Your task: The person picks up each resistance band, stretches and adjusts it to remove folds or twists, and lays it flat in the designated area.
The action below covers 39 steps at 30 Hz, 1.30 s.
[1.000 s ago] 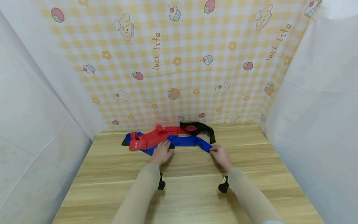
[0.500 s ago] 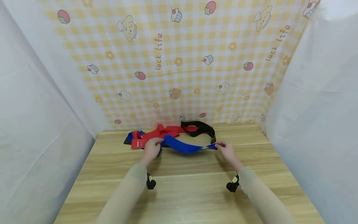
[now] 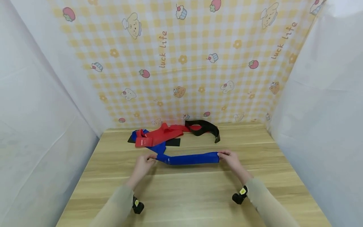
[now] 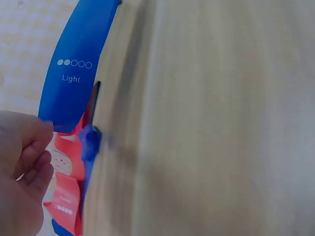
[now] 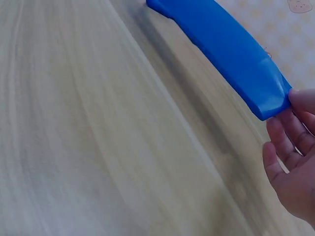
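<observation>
A blue resistance band (image 3: 193, 159) is stretched out sideways between both hands, close over the wooden table. My left hand (image 3: 143, 165) pinches its left end between thumb and fingers; in the left wrist view the band (image 4: 74, 64) shows the word "Light" and a row of small circles. At the other end, my right hand (image 3: 232, 161) pinches the band's tip, thumb on one face and fingers on the other, as the right wrist view shows on the band (image 5: 236, 54). More blue band (image 3: 157, 147) lies just behind the left hand and meets the held strip in the head view.
Behind, red resistance bands (image 3: 161, 135) lie heaped with a flat black strip (image 3: 173, 142) under them. A curled black band (image 3: 208, 126) rests at the back right of the heap. A checked cloth (image 3: 181, 75) hangs behind the table, with white sheets (image 3: 312, 104) at both sides.
Both hands have drawn the blue band toward the person, away from the heap. The left hand has moved left from the heap and now pinches the band's left end; the band has straightened.
</observation>
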Tool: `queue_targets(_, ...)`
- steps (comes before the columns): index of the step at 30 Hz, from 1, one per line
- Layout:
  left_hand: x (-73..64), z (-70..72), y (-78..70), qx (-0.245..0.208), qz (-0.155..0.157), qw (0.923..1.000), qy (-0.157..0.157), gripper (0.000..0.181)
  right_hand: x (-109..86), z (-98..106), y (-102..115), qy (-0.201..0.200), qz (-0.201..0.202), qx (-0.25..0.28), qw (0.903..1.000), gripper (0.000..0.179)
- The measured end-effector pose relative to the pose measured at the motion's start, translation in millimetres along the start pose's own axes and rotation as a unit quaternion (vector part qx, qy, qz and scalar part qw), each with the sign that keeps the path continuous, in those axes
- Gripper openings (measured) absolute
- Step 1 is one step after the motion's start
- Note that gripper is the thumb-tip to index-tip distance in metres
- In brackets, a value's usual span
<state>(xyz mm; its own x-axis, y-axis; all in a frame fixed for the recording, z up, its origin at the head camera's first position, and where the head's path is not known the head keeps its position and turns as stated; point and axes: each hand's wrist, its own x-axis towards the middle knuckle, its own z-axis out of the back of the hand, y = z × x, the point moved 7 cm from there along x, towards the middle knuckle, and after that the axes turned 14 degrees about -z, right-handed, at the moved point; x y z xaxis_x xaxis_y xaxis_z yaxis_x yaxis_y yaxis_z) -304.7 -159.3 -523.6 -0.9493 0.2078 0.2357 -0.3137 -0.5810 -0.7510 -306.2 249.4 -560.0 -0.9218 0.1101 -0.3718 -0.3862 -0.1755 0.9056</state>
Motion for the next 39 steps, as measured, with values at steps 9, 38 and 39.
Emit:
queue_targets(9,-24.2,4.8,7.9,-0.003,0.005,0.9998,0.017,0.004,-4.2,-15.6,-13.5,0.041,-0.033,0.026,0.9983,0.031)
queue_targets(38,-39.6,-20.4,45.9,-0.090,0.140,0.9754,0.145,0.015,18.8,-33.4,-25.1,0.058,-0.086,-0.037,0.9939,0.028)
queue_targets(39,-39.2,-21.2,45.8,-0.085,0.137,0.9754,0.151,0.015,19.2,-32.8,-24.8,0.056,-0.082,-0.044,0.9941,0.028)
